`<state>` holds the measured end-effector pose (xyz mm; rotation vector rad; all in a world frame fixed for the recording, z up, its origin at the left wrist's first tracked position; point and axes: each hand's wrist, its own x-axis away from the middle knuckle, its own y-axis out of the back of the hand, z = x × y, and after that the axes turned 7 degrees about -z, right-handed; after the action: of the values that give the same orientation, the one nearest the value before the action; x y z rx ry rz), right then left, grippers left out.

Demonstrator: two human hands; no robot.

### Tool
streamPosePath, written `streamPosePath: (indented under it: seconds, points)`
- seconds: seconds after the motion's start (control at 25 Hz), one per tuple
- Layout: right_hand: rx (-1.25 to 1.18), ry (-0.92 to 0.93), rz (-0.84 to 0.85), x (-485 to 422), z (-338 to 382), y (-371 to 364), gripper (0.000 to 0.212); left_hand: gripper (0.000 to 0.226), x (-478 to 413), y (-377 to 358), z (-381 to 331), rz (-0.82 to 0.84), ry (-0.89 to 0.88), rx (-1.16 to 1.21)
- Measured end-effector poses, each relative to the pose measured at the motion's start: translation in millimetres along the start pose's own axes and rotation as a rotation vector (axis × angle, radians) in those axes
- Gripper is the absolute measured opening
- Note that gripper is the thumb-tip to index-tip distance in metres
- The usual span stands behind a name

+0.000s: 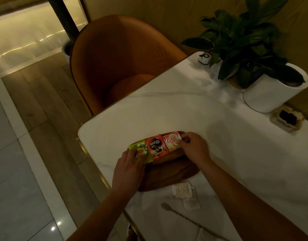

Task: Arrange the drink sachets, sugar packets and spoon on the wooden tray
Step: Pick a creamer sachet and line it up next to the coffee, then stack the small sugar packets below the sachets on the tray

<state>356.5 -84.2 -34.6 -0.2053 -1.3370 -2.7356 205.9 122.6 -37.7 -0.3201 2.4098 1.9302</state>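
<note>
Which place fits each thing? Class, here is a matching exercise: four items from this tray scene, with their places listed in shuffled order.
Things
1. green tea sachet
2. red coffee sachet
3. orange-and-white creamer sachet
4. long metal spoon

Places
A. on the white marble table, off the brown wooden tray
B. pinched by the right hand
C. middle of the sachet row
D. held by the left hand

Pairs: 1-D, 2-C, 3-B, 4-A
</note>
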Motion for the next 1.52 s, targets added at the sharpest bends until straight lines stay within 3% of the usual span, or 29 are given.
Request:
streamPosePath:
  seconds: [0.36, 0.52, 0.72, 0.84, 1.04, 1.2, 1.32, 1.44, 1.52]
  points:
    - [-0.135, -0.005, -0.078, 32.5, 0.5, 21.2, 0.026, 0.036, 7.9, 13.5, -5.6, 0.015, 0.013, 0.027]
    - [-0.294, -0.063, -0.085, 95.2, -10.4, 38.0, 0.021, 0.036, 38.3, 23.5, -30.7, 0.002, -0.042, 0.142]
    - [-0.298, -0.112, -0.046, 177.2, -52.1, 46.6, 0.017, 0.031, 87.5, 20.7, -71.7, 0.123, -0.071, 0.253]
    - [-0.214, -0.118, -0.028, 208.0, -79.4, 52.3, 0.015, 0.029, 100.1, 20.1, -91.2, 0.189, -0.097, 0.259]
    - [-0.007, 0.019, -0.023, 253.9, -109.4, 63.1, 0.007, 0.035, 70.8, 8.9, -121.1, 0.165, -0.225, 0.14]
    - [0.168, 0.186, 0.045, 282.2, -121.1, 59.6, 0.023, 0.025, 51.9, -6.9, -130.6, 0.248, -0.36, -0.076]
    - [0.227, 0.137, 0.091, 283.1, -123.6, 52.3, 0.033, 0.013, 51.6, -6.9, -129.4, 0.203, -0.411, -0.126]
    - [0.29, 0.186, 0.035, 284.4, -120.5, 48.8, 0.023, 0.019, 50.9, -7.5, -124.8, 0.117, -0.518, -0.121]
    - [0.324, 0.265, -0.032, 286.5, -124.1, 45.7, 0.023, 0.019, 52.0, -5.6, -121.8, 0.095, -0.491, -0.046]
